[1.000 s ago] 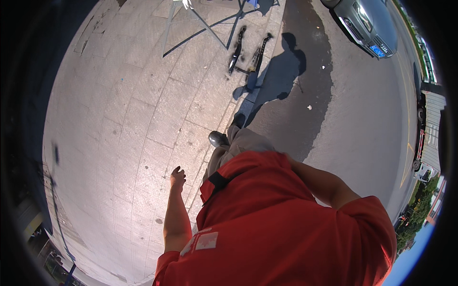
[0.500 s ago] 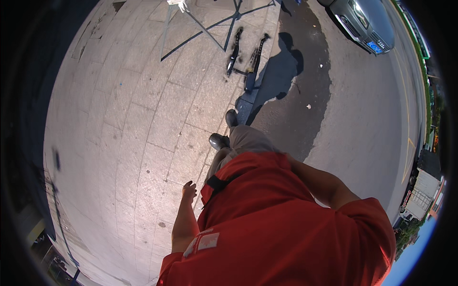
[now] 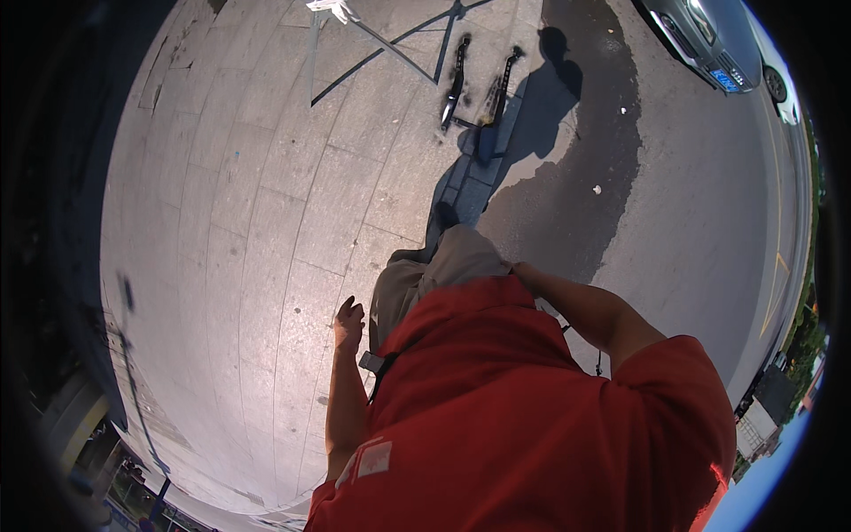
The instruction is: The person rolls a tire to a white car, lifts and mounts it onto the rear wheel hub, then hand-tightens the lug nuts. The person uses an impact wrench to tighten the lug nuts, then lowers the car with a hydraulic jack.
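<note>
Pale grey stone paving slabs (image 3: 222, 195) extend left of the left hand (image 3: 349, 322). That hand is bare, hanging over the slabs with fingers loosely curled and parted. Well ahead of it stands a thin-legged grey frame (image 3: 394, 50) with a white item (image 3: 331, 7) at its top.

Just right of the left wrist is a small grey box-shaped piece (image 3: 373, 362) on a black strap, against the red short-sleeved cloth shirt (image 3: 496, 381). Near the same hand, to its right, are the beige-grey cloth trousers (image 3: 465, 253). Ahead and right lies a slender black two-armed object (image 3: 456, 84), kind undetermined.

The right forearm (image 3: 589, 306) reaches the trousers' right side; the right hand is hidden, its grip cannot be told. Well ahead and right of it is a grey metal-bodied car (image 3: 722, 40).
</note>
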A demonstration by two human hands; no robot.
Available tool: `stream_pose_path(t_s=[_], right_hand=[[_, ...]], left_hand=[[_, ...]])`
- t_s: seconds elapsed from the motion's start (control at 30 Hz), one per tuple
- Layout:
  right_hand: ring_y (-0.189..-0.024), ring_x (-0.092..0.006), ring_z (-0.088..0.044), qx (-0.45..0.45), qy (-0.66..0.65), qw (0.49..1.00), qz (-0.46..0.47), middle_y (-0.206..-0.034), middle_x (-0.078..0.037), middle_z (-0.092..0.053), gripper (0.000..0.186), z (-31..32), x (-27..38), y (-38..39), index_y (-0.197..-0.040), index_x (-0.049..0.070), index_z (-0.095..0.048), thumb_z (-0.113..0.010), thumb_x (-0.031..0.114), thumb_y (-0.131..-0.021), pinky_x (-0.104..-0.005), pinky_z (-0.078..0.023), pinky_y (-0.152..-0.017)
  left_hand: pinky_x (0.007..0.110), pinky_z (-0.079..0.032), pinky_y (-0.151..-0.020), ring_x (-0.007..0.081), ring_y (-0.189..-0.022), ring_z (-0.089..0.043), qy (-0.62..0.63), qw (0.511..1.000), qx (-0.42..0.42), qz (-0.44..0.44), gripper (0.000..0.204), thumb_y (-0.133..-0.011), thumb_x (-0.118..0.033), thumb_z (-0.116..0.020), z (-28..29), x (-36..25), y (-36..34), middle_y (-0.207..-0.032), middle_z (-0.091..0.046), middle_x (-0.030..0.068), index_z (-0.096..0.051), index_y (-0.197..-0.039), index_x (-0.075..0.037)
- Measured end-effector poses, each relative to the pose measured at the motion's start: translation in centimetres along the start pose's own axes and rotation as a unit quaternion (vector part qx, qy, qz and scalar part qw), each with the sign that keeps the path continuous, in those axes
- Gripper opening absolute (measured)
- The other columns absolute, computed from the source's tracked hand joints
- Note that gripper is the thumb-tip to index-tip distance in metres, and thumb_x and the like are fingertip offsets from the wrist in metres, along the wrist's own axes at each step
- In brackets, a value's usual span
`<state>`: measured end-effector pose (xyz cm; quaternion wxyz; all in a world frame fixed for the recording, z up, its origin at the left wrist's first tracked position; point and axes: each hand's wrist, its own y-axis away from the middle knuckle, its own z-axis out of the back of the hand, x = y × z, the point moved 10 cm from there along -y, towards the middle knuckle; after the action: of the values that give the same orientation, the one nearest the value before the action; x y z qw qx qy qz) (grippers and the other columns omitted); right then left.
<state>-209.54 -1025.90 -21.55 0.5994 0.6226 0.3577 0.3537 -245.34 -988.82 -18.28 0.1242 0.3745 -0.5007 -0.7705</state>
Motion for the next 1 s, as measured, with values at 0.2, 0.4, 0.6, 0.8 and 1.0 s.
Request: stream_pose_path(t_s=[0.2, 0.4, 0.6, 0.8, 1.0], right_hand=[[-0.085, -0.0300, -0.070, -0.033, 0.042, 0.999, 0.000, -0.103, -0.017, -0.071, 0.054, -3.9, 4.8, 1.1, -0.112, -0.003, -0.069, -0.055, 0.047, -0.096, -0.0447, -0.055, -0.076], [-0.088, -0.0332, -0.070, -0.108, 0.156, 0.979, 0.068, -0.104, -0.019, -0.071, 0.060, -13.5, 8.0, 0.1, -0.111, -0.001, -0.070, -0.052, 0.054, -0.096, -0.0466, -0.056, -0.078], [-0.087, -0.0407, -0.070, -0.059, 0.556, 0.771, 0.305, -0.104, -0.022, -0.071, 0.044, -28.7, 7.2, -3.0, -0.107, 0.007, -0.071, -0.058, 0.045, -0.091, -0.0476, -0.056, -0.078], [-0.085, -0.0421, -0.068, -0.055, 0.607, 0.721, 0.330, -0.101, -0.022, -0.071, 0.037, -36.1, 11.9, -3.9, -0.101, 0.007, -0.071, -0.059, 0.039, -0.087, -0.0485, -0.056, -0.076], [-0.078, -0.0389, -0.070, -0.142, 0.508, 0.831, 0.178, -0.083, -0.024, -0.070, 0.057, -35.7, 31.5, -4.2, -0.084, -0.003, -0.072, -0.051, 0.050, -0.094, -0.0504, -0.054, -0.071]], left_hand=[[0.032, -0.052, -0.086, 0.0204, -0.101, -0.065, -0.019, 0.998, 0.007, -0.067, 0.058, -0.093, -0.022, -0.060, 5.0, 3.3, -4.0, -0.122, -0.067, 0.0178, -0.046, -0.144, 0.004], [0.030, -0.053, -0.071, 0.0168, -0.088, -0.065, -0.182, 0.963, 0.050, -0.192, 0.062, -0.091, -0.014, -0.062, 19.4, 8.3, -6.5, -0.108, -0.069, 0.0126, -0.042, -0.147, 0.003], [0.050, -0.054, -0.084, 0.0366, -0.108, -0.062, 0.042, 0.985, -0.027, 0.163, 0.063, -0.096, -0.023, -0.058, 41.2, 12.2, -5.4, -0.132, -0.058, 0.0178, -0.034, -0.152, -0.009], [0.047, -0.053, -0.082, 0.0316, -0.109, -0.061, 0.073, 0.993, -0.087, 0.014, 0.061, -0.098, -0.025, -0.056, 56.9, -6.9, -16.7, -0.135, -0.057, 0.0158, -0.034, -0.153, -0.015], [0.050, -0.049, -0.093, 0.0349, -0.114, -0.059, 0.088, 0.990, -0.028, -0.109, 0.066, -0.094, -0.019, -0.059, 57.5, -29.2, -28.3, -0.132, -0.058, 0.0173, -0.033, -0.154, -0.011]])
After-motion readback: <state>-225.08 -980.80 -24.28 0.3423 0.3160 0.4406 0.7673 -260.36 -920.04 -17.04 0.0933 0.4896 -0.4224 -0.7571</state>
